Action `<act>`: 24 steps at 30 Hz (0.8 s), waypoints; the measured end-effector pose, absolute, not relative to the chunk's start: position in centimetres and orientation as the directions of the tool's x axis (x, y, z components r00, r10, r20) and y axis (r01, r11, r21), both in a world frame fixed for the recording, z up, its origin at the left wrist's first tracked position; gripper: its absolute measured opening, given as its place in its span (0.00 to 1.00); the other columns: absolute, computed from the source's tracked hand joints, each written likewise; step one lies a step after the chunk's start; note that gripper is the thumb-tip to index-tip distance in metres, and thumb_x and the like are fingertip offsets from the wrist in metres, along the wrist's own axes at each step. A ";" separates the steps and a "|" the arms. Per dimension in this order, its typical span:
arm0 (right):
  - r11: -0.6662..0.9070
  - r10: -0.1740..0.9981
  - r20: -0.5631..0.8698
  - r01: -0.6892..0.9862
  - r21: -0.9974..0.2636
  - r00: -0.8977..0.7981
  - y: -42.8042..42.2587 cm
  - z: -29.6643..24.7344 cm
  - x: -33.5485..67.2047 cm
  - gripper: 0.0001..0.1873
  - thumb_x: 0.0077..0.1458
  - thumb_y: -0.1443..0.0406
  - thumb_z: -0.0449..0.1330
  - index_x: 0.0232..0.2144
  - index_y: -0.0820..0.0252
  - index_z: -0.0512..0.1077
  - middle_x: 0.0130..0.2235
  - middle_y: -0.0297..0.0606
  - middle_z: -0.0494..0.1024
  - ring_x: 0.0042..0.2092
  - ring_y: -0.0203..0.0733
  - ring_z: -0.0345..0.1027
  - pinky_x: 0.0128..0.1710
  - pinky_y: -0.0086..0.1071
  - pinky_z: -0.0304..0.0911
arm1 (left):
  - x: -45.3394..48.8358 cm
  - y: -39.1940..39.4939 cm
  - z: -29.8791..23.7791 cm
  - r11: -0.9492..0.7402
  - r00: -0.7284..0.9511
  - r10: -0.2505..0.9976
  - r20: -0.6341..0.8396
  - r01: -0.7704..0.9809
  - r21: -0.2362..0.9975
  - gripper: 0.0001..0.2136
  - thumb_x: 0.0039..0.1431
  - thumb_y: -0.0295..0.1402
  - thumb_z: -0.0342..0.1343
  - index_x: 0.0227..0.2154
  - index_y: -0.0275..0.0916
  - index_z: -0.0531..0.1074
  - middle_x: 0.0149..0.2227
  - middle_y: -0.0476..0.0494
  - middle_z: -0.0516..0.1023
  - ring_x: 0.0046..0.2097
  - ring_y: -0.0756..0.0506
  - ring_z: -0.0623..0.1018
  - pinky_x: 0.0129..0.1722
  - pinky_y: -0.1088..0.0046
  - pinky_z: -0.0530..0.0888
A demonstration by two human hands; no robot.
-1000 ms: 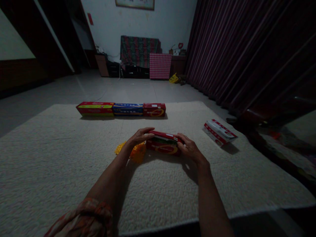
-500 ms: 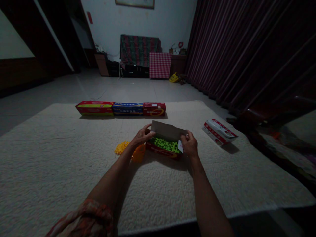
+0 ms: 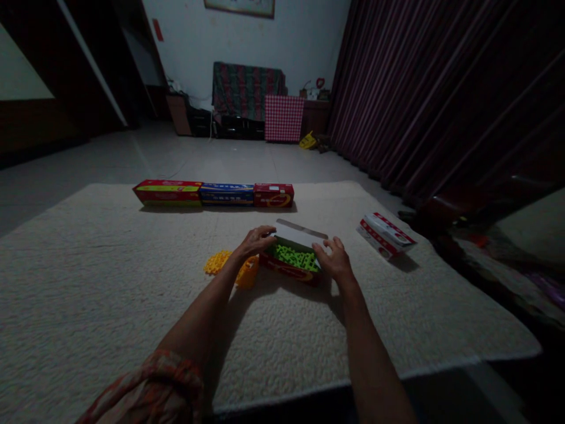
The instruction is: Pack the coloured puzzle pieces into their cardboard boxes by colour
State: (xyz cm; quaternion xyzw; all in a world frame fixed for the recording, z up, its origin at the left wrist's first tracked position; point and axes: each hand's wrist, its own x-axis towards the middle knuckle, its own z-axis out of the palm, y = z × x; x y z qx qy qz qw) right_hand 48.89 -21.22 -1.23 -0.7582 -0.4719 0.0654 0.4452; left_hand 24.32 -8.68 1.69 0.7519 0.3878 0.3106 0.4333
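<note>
A small dark red cardboard box sits on the cream quilted mat with its top open. Bright green plastic pieces fill it, and its lid flap stands raised along the far side. At the box's left end is my left hand, its thumb and fingers closed on the upper edge. My right hand grips the right end, thumb toward the inside and fingers outside. Partly behind my left forearm are a pile of yellow pieces and an orange plastic item.
Beyond the hands, a red-and-yellow box, a blue box and a red box stand end to end. A white-and-red carton lies on the mat at the right. Long purple curtains hang behind it.
The lid flap has tipped back away from me, showing its white inner side. My right hand has shifted slightly down at the box's end, and the white side tab is now hardly visible.
</note>
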 end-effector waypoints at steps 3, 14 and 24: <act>-0.212 0.852 0.249 0.739 -0.640 0.460 -22.0 -0.2 48.1 0.25 0.48 0.49 0.64 0.42 0.60 0.75 0.58 0.57 0.71 0.62 0.60 0.65 0.60 0.46 0.64 | 24.3 -8.5 2.3 -0.380 0.517 0.836 0.183 0.305 0.873 0.17 0.50 0.37 0.58 0.41 0.38 0.83 0.57 0.37 0.80 0.62 0.32 0.74 0.65 0.56 0.67; -0.189 0.902 0.083 0.561 -0.806 0.423 -24.4 2.6 49.7 0.22 0.46 0.62 0.54 0.43 0.59 0.78 0.33 0.37 0.80 0.36 0.46 0.74 0.37 0.35 0.70 | 23.1 -7.6 2.1 -0.019 0.527 0.848 -0.060 0.142 0.990 0.23 0.51 0.40 0.52 0.46 0.35 0.80 0.43 0.39 0.83 0.43 0.39 0.81 0.38 0.65 0.78; -0.252 0.928 -0.114 0.371 -0.894 0.356 -26.4 3.3 49.5 0.34 0.52 0.63 0.55 0.62 0.61 0.69 0.40 0.42 0.82 0.38 0.47 0.76 0.39 0.38 0.72 | 22.4 -7.6 0.9 -0.038 0.593 0.805 -0.003 0.057 0.998 0.31 0.45 0.30 0.55 0.57 0.37 0.75 0.55 0.36 0.80 0.49 0.39 0.81 0.43 0.67 0.78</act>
